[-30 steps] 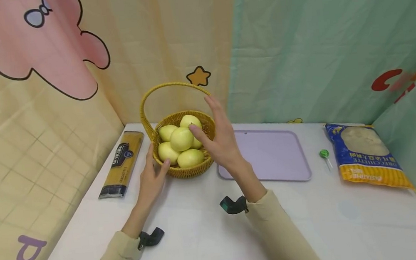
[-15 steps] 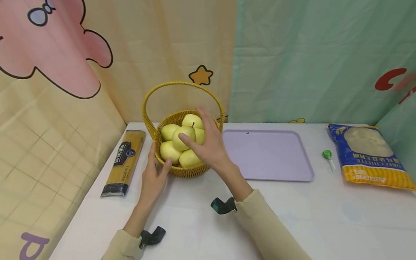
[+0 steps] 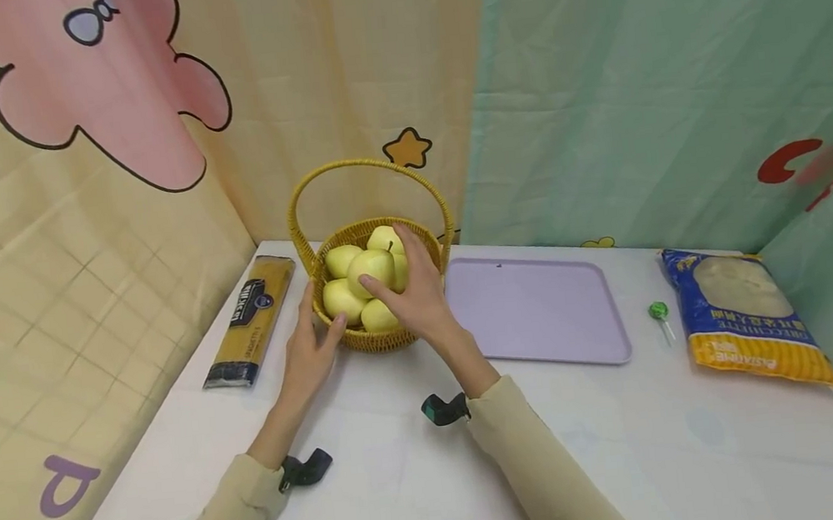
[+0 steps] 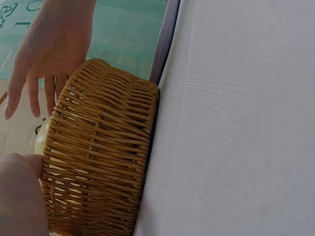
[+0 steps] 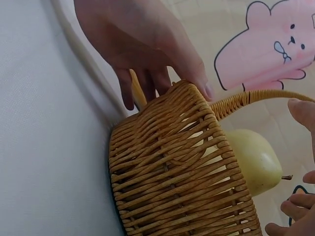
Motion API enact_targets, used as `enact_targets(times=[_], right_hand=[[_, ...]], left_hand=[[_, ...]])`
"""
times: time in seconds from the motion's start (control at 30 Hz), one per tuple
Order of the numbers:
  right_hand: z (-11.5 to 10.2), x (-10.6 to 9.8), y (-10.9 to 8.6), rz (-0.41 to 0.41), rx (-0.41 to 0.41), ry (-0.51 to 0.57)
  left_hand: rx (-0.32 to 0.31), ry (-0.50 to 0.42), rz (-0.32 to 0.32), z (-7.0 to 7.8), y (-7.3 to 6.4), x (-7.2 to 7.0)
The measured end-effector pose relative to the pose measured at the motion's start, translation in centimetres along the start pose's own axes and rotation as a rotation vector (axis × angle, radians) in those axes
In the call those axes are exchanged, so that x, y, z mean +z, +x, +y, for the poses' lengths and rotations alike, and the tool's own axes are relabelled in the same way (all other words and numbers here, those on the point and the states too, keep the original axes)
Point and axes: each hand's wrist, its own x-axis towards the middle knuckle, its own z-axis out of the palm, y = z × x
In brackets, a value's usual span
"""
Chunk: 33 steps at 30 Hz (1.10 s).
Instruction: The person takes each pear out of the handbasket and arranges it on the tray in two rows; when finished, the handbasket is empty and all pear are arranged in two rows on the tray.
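A woven basket point(image 3: 379, 343) with a tall arched handle point(image 3: 358, 163) stands at the back left of the table, filled with several yellow-green pears. My left hand point(image 3: 309, 358) rests against its near left side. In the right wrist view that thumb point(image 5: 199, 81) lies at the rim, while the straight fingers reach down along the outer wall. Over the basket's right side, my right hand point(image 3: 423, 297) is spread, thumb and fingers apart beside the top pear point(image 3: 371, 273). The left wrist view shows the right fingers point(image 4: 33, 96) straight; whether they touch fruit I cannot tell.
Left of the basket lies a spaghetti packet point(image 3: 253, 322). A lilac tray point(image 3: 538, 311) sits on the right, close beside the basket. Further right are a green lollipop point(image 3: 658, 310) and a blue-and-yellow pasta bag point(image 3: 749, 316). Printed curtains point(image 3: 618, 90) hang behind the white table point(image 3: 407, 478).
My right hand has moved left and down from beside the basket handle to above the pears. My left hand stays at the basket's side. The head view has shifted slightly.
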Motion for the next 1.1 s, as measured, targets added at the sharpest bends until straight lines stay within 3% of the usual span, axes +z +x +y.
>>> enact_targets(times=[0.43, 1.1], right_hand=[[0.22, -0.06, 0.07, -0.005, 0.019, -0.006], [0.71, 0.58, 0.14, -0.029, -0.008, 0.103]], left_hand=[[0.002, 0.001, 0.004, -0.06, -0.18, -0.26], [-0.011, -0.006, -0.005, 0.05, 0.07, -0.10]])
